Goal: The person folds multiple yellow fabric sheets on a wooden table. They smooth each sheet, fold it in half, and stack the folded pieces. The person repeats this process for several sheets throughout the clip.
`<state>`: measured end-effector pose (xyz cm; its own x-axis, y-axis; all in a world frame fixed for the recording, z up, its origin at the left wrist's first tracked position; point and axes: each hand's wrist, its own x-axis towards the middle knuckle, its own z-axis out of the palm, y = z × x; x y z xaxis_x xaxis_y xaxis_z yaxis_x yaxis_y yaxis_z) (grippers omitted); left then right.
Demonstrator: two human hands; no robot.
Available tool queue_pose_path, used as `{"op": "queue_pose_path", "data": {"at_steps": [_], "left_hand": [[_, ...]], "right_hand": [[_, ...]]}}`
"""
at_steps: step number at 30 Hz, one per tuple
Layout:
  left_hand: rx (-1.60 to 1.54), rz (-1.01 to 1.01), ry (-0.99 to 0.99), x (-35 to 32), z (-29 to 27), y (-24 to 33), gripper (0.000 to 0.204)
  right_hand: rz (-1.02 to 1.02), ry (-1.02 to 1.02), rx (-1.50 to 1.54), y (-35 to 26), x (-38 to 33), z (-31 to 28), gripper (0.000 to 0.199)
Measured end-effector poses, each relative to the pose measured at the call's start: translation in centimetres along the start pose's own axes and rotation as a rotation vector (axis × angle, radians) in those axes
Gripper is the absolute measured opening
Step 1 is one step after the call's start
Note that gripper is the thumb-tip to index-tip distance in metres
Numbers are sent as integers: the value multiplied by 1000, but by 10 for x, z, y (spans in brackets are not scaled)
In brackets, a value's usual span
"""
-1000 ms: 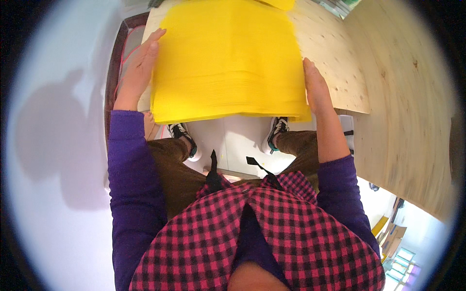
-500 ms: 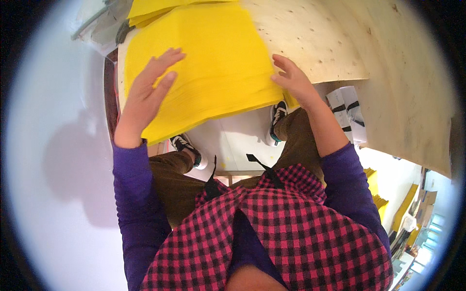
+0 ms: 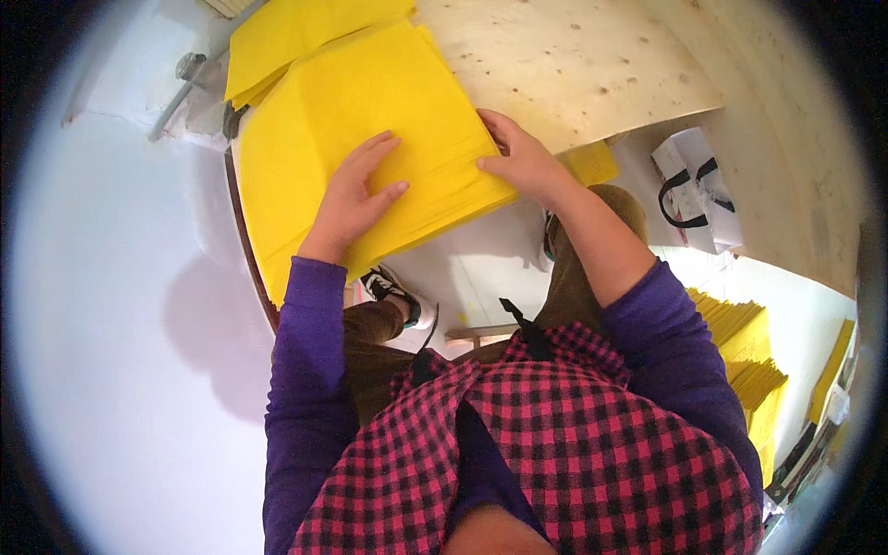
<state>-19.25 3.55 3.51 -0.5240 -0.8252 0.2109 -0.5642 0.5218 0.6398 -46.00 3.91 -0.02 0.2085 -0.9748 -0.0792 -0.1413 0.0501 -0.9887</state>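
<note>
A thick stack of yellow, felt-like sheets lies on a wooden board in front of me, its near edge jutting toward my knees. My left hand is over the top of the stack near its front edge, fingers stretched and thumb apart, holding nothing. At the stack's right edge is my right hand, its thumb by the top sheet and its fingers slightly bent along the side. The tips of some right-hand fingers are hidden. Beyond this stack, at the upper left, more yellow sheets lie partly under it.
Bare plywood stretches to the right of the stack. A white bag with black handles stands below the board's right side. More yellow stacks are at the lower right. A pale wall runs along my left.
Both hands have moved inward: the left to the right and lower over the sheets, the right leftward against the stack's edge. The view has shifted, showing more of the far sheets.
</note>
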Motion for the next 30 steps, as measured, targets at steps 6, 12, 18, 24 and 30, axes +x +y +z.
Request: {"op": "queue_pose_path", "data": {"at_steps": [6, 12, 18, 24, 30], "left_hand": [[-30, -28, 18, 2, 4, -1, 56], [44, -28, -10, 2, 6, 3, 56], [61, -16, -5, 3, 7, 4, 56], [83, -18, -2, 2, 8, 1, 57], [70, -11, 1, 2, 9, 2, 60]], "right_hand": [[44, -131, 216, -13, -5, -7, 71], [73, -116, 271, -17, -5, -8, 68], [68, -95, 255, -9, 2, -8, 68], [-190, 188, -212, -2, 7, -1, 68], [-647, 360, -590, 1, 18, -2, 30]]}}
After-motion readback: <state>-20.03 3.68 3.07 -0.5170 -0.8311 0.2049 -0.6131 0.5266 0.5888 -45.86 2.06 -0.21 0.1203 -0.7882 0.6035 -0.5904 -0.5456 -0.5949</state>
